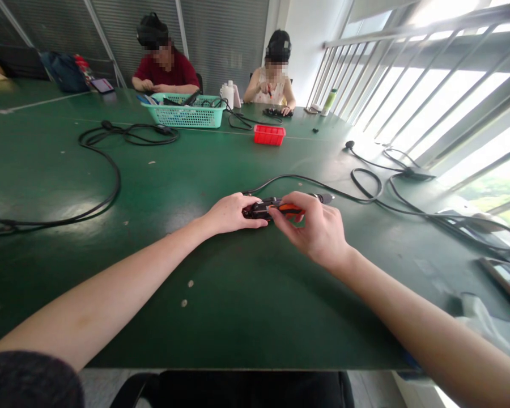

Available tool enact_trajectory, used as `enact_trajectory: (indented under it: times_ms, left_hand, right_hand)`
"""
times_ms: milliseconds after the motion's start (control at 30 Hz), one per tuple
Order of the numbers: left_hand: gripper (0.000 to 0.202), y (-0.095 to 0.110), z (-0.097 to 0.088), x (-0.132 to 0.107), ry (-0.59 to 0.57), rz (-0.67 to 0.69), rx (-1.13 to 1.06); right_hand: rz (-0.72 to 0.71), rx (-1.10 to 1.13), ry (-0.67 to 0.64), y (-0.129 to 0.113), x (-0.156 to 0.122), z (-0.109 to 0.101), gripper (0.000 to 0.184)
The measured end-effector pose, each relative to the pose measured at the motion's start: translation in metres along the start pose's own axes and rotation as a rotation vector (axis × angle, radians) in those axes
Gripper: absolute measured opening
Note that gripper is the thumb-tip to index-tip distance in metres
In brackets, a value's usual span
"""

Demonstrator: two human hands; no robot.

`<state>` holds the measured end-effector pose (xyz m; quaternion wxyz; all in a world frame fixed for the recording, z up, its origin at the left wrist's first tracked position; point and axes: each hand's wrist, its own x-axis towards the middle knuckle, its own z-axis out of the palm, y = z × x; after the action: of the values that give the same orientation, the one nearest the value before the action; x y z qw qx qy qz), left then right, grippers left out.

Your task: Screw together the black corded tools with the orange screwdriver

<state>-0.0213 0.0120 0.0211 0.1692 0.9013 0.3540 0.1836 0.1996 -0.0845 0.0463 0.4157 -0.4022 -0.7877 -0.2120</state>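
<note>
My left hand point(230, 214) rests on the green table, its thumb and fingers closed round one end of a dark, long device point(259, 210). My right hand point(318, 229) grips a tool with an orange-and-black handle point(289, 208) against the device. The tool's working end is too small to make out, and my right fingers hide part of the handle. A dark tapered piece with a pale tip point(326, 198) shows beyond my right knuckles; what it belongs to is unclear. From behind my left fingers a black cord point(306, 178) runs right across the table.
Farther off stand a red compartment box point(269, 135) and a mint-green basket point(188, 115) of tools and cables. Black cables point(114, 170) lie left, with more coils point(376, 187) right. Two people point(166, 71) work at the far edge. A railing point(391, 85) runs along the right.
</note>
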Motion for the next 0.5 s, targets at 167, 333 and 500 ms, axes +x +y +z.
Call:
enact_trajectory:
  times_ms: [167,333,500]
  left_hand:
    - [0.048,0.0014,-0.0011,-0.0003,0.003,-0.002,0.007]
    - [0.050,0.0022,-0.0020,-0.0005,0.000,-0.029,0.010]
    - [0.051,0.0026,-0.0026,-0.0011,-0.004,-0.026,0.019]
  right_hand:
    - [-0.034,-0.014,-0.032,0.0019,0.0067,-0.0072,0.017]
    - [0.047,0.037,-0.021,-0.0013,0.0070,-0.0065,0.035]
    - [0.016,0.013,0.052,0.0023,0.0073,-0.0086,0.025]
